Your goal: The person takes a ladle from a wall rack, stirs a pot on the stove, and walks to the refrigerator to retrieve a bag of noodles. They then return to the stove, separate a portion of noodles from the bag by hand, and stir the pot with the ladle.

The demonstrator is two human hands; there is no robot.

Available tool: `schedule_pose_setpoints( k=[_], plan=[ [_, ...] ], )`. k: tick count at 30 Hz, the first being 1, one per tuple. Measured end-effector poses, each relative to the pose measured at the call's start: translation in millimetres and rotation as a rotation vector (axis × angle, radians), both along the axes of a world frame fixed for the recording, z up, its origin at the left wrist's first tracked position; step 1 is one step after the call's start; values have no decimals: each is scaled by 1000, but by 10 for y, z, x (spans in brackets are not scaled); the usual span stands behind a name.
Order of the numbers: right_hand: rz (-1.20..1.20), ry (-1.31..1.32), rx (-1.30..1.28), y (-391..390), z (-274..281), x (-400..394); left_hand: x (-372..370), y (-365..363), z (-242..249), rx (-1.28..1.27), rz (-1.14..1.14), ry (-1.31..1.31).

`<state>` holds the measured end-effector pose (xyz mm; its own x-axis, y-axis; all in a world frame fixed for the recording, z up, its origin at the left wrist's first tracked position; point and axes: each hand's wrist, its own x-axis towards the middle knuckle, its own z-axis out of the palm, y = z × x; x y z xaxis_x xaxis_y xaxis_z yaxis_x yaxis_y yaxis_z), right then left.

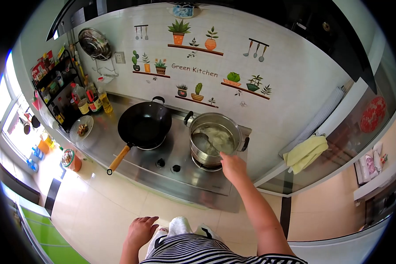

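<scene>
My right hand [234, 167] is closed around the handle of a metal ladle [209, 141], its rounded head partly sunk in a steel pot [199, 153]. Pale, cloudy liquid with whitish pieces fills part of the pot, which has dark side handles and sits on the right burner. The exact shape of the ladle's head is blurred by the liquid. My left hand [141, 230] hangs low beside my waist, holding nothing, with its fingers loosely apart. To the left of the pot, a black wok [145, 123] with a wooden handle [119, 158] rests on the other burner.
Two knobs [168, 165] sit on the steel stove [193, 180]. A glass plate [89, 134] with small brown food pieces stands left of the wok. Behind it are bottles [92, 100] and a black spice rack [55, 88]. A yellow cloth [306, 153] hangs at the right.
</scene>
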<state>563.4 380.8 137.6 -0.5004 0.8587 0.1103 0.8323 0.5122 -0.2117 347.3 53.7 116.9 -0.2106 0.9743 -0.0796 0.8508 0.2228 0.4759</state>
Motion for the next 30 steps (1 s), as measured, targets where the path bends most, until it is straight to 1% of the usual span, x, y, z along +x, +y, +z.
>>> schedule_pose_setpoints(
  k=[2,5,7,8,10,14,16,20,22,23,25,26,28,30],
  plan=[
    [-50,32,-43,52,-11,-14,-4,-1,-1,-2,-3,9],
    [-71,58,9,95,-24,42,-17,-6,3,4,-13,6],
    [-99,100,124,42,40,134,-12,-13,-14,15,-12,-1],
    [-101,99,124,21,44,198,-11,-12,-23,15,-14,-2],
    [-118,243,242,-42,52,340,-7,-5,-41,-8,-22,25],
    [-127,195,232,-198,41,516,-11,61,-13,-11,-53,1],
    [-146,331,205,-287,-20,601,-5,105,-31,28,-82,22],
    [-202,349,213,-394,-108,730,31,207,62,43,-129,0],
    [-115,802,253,-374,-228,800,43,243,20,30,-164,14],
    [-121,801,252,-386,-274,867,58,261,32,27,-169,13],
    [-356,1089,-194,-479,-226,953,91,295,72,34,-186,16],
    [-364,1090,-194,-497,-244,999,110,307,75,30,-192,16],
    [-421,1373,-419,-532,-277,1078,146,333,74,20,-207,8],
    [-441,1352,-450,-607,-329,1135,170,347,78,16,-212,9]
  ],
)
